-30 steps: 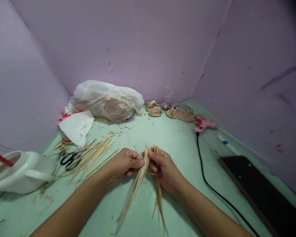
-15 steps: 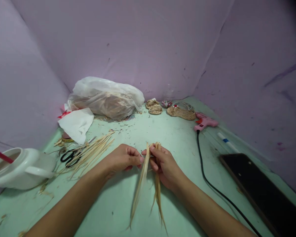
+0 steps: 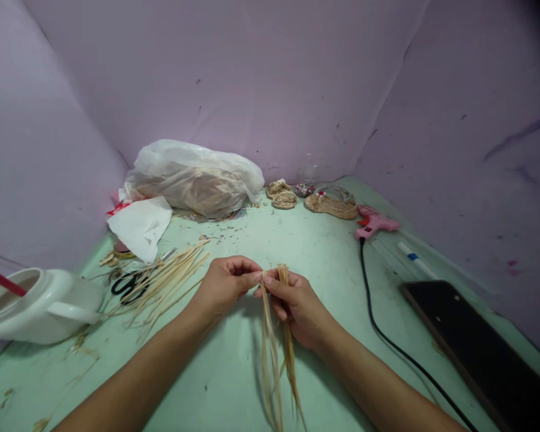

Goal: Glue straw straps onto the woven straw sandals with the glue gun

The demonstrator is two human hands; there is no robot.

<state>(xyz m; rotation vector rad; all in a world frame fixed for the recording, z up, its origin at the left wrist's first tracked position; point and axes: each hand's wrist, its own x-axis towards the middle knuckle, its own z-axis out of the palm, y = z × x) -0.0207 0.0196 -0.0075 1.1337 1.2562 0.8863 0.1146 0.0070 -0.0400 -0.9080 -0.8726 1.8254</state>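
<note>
Pale dried fibre strips (image 3: 269, 342) hang down between my two hands over the green table. My left hand (image 3: 231, 281) pinches their top end between thumb and fingertips. Thumb and index finger of my right hand (image 3: 294, 297) meet the same end from the other side. A second, darker bundle of fibre strips (image 3: 289, 360) is tucked in the fingers of my right hand, its tips dangling toward me. Left of my left hand lies a spread of loose straw-coloured strips (image 3: 175, 279), partly over black-handled scissors (image 3: 128, 288).
A white jug (image 3: 67, 306) with a red stick stands at the left. At the back are a plastic bag (image 3: 193, 180), woven pieces (image 3: 284, 200) and a woven sole (image 3: 330, 207). On the right lie a pink glue gun (image 3: 374, 222), its black cord (image 3: 373, 321) and a phone (image 3: 472, 342).
My left hand has moved right and closed on the top of the pale strip, meeting my right fingers. The single broad strip now hangs as separate narrower strands.
</note>
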